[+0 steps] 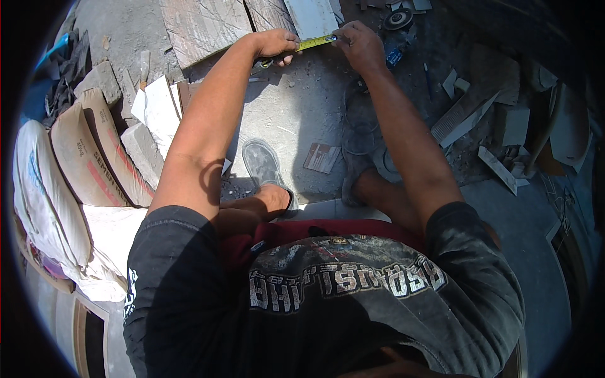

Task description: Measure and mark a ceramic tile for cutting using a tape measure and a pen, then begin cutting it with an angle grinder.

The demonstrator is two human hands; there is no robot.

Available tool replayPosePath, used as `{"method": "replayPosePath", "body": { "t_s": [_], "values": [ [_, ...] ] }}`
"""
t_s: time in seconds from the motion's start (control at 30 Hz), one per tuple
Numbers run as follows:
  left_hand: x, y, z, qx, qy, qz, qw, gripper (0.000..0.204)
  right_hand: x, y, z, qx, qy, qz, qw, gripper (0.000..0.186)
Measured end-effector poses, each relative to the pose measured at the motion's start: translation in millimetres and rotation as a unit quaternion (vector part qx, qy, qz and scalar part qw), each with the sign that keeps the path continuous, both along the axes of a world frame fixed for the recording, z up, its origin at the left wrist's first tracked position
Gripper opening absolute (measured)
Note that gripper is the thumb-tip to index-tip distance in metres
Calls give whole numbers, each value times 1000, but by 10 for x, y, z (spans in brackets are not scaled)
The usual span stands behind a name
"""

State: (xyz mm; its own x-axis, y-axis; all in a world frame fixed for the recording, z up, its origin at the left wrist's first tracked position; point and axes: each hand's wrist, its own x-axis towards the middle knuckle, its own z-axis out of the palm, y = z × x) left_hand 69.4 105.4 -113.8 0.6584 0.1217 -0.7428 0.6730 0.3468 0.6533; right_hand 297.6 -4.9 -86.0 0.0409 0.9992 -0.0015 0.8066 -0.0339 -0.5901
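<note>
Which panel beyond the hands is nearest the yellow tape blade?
The whitish panel, just right of two brownish, streaked panels. Its near edge lies right by the yellow tape blade; the streaked ones sit farther left.

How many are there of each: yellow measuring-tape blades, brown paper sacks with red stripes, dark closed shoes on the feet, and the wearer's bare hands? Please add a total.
Yellow metal measuring-tape blade: 1
Brown paper sacks with red stripes: 2
Dark closed shoes: 2
Bare hands: 2
Total: 7
</note>
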Motion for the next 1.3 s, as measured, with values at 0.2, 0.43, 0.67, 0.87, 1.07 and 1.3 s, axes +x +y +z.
{"method": "replayPosePath", "body": {
  "t_s": [0.2,0.43,0.67,0.87,1.07,1.3],
  "values": [
    [0,7,-2,3,5,-8,1000,27,-1,1,4,-1,-6,-1,1000,21],
    [-4,8,-52,-7,-1,3,1000,27,2,-1,11,7,-1,2,1000,22],
    [-32,20,-39,-21,-5,-2,1000,33,-12,-16,-3,5,-11,-2,1000,22],
    [-38,29,-55,-32,0,-1,999,37,-9,-11,-6,-6,-4,-8,1000,22],
    [-32,26,-91,-24,3,-7,1000,33,-16,-16,2,8,-3,-8,1000,22],
    [-16,29,-36,-23,4,-4,1000,31,-20,-25,10,4,17,-9,1000,22]
  ]
}}
